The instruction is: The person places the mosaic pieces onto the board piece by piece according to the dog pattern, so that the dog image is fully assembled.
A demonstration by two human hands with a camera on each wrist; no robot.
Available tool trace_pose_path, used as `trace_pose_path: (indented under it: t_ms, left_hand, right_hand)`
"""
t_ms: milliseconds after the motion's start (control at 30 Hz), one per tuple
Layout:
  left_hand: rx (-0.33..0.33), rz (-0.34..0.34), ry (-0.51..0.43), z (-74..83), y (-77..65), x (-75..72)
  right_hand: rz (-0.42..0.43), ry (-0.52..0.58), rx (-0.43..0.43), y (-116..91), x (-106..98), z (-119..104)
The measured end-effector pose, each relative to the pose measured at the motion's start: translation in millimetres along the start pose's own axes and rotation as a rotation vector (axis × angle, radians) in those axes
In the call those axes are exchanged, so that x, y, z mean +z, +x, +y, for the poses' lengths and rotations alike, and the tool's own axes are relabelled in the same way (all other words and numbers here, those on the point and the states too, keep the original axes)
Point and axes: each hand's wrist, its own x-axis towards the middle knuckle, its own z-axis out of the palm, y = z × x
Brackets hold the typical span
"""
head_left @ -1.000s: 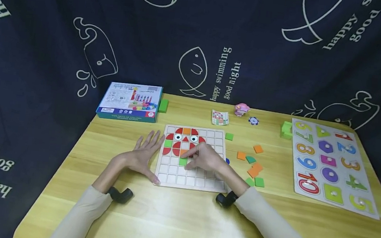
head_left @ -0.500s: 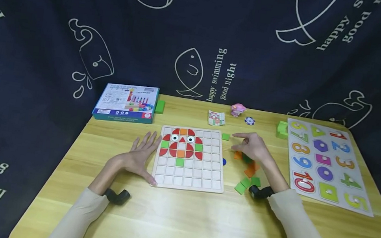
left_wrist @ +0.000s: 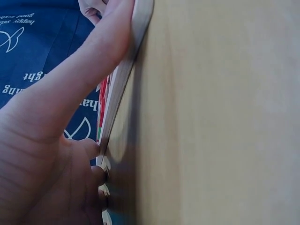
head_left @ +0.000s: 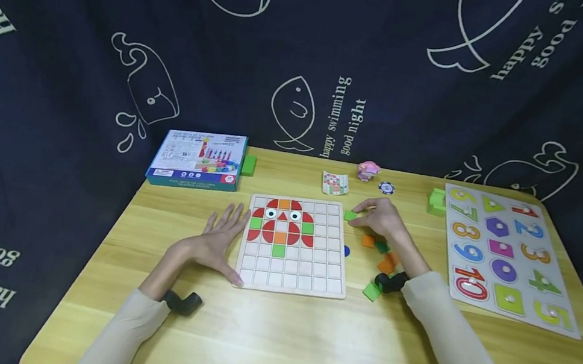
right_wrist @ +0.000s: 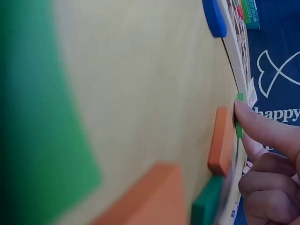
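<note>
On the table (head_left: 271,343), the board (head_left: 290,280) lies with the left hand (head_left: 211,246) spread along its left edge; light pressure there should stop it sliding. Just off its right edge, the right hand (head_left: 382,218) pinches the green tile (head_left: 349,216) between thumb and finger, best held squarely by opposite sides.

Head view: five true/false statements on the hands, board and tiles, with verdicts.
1. The right hand touches a loose green tile. True.
2. The left hand is at the grid board's right edge. False: it is at the left edge.
3. The pink toy stands left of the round chip. True.
4. The number puzzle lies left of the board. False: it lies right.
5. Every board cell is filled. False: many are bare.
</note>
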Motion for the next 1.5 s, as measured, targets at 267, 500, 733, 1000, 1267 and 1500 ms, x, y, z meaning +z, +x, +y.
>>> trace_pose_path:
  t_ms: [267,500,733,1000,1267,1500]
  left_hand:
    - [0.0,0.013,-0.008,0.6,-1.1,0.0]
    - [0.018,0.024,-0.005,1.0,1.1,2.8]
    - [0.022,0.02,-0.001,-2.1,1.7,3.6]
    - [0.007,0.017,0.016,-1.9,0.0,4.6]
    - [0.006,-0.004,0.018,-0.3,1.4,8.6]
    - [-0.008,-0.005,0.019,-0.3,0.8,4.2]
  right_hand:
    - [-0.022,0.051,-0.123,-23,-4,-4]
    - [-0.128,0.166,-0.135,-73,28,-35]
    - [-0.1,0.104,-0.197,-96,91,-53]
    - [-0.067,0.076,-0.236,-99,125,-63]
    - [-0.123,0.097,-0.201,-99,122,-56]
    - [-0.142,0.094,-0.226,-94,122,-62]
